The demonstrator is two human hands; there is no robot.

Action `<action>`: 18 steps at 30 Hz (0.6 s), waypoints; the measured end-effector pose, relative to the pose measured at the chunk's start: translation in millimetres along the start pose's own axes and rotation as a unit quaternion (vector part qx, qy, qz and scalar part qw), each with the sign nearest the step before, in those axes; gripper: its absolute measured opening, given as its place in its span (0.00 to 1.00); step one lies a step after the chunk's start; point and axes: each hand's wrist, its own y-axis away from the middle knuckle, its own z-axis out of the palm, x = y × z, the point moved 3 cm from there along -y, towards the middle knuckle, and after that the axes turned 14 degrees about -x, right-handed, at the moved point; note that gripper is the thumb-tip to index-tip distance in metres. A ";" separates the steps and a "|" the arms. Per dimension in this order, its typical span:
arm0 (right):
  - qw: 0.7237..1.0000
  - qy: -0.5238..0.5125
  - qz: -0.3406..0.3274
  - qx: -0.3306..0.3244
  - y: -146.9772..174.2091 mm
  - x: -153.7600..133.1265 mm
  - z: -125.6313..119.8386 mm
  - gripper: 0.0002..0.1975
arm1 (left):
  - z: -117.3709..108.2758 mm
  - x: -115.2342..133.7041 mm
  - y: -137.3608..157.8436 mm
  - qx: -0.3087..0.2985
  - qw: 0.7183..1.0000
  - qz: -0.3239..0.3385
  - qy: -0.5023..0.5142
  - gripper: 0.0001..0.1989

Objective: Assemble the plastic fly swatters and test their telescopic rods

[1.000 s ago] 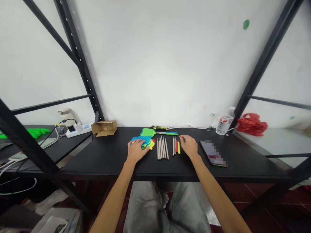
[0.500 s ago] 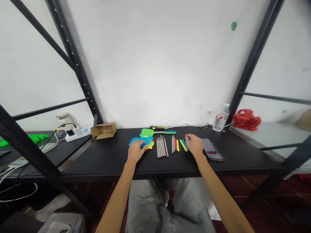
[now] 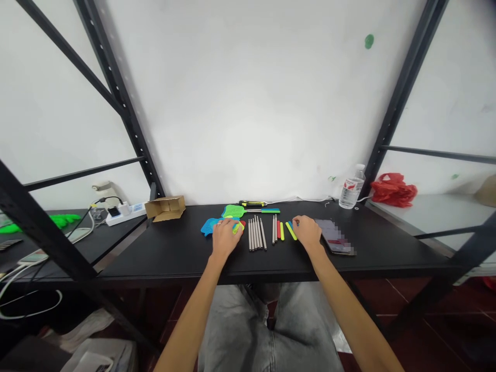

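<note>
My left hand [image 3: 226,237] is over a small pile of flat fly swatter heads, fingers bent down onto it. A blue mesh head [image 3: 208,226] sticks out to its left; a yellow head [image 3: 238,226] shows at the fingertips, with a red edge [image 3: 243,224] beside it. My right hand [image 3: 308,231] has its fingers curled at the right end of a row of handle grips, its fingertips partly hidden. Beside it lie a slanted yellow grip [image 3: 291,231], a bit of blue, an upright yellow grip [image 3: 282,231] and a red grip [image 3: 278,230]. Several metal rods [image 3: 256,233] lie between my hands.
Behind them lies a green fly swatter [image 3: 234,211] with a rod and grip. A black-yellow tool [image 3: 252,203] rests near the wall. Left is an open cardboard box [image 3: 166,208]; right are a phone [image 3: 334,236], a water bottle [image 3: 352,188] and a red bag [image 3: 394,190].
My left hand has moved slightly right over the pile, and the blue head now lies further left, uncovering more yellow. My right hand remains at the grips, its fingers more curled.
</note>
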 end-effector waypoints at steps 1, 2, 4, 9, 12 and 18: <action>1.000 0.003 0.004 -0.006 0.1 0.2 -0.2 0.13 | 1.1 15.0 -3.0 -0.011 1.000 0.003 0.007 0.13; 1.000 0.009 0.007 -0.012 0.0 0.3 0.0 0.12 | 2.9 30.9 -6.6 -0.024 1.000 0.005 0.011 0.14; 1.000 0.021 0.007 -0.021 -0.1 0.0 0.8 0.12 | 9.3 61.8 -14.8 -0.075 0.997 0.008 0.016 0.13; 0.999 0.043 -0.010 -0.021 -0.6 -3.8 5.2 0.13 | 30.2 106.2 -32.0 -0.190 0.982 -0.011 -0.019 0.13; 0.999 0.048 -0.018 -0.015 -1.1 -6.3 7.5 0.13 | 38.3 110.0 -36.4 -0.221 0.974 -0.035 -0.040 0.12; 0.999 0.040 -0.018 -0.009 -2.4 -6.8 7.6 0.11 | 42.4 116.5 -44.3 -0.240 0.966 -0.037 -0.090 0.14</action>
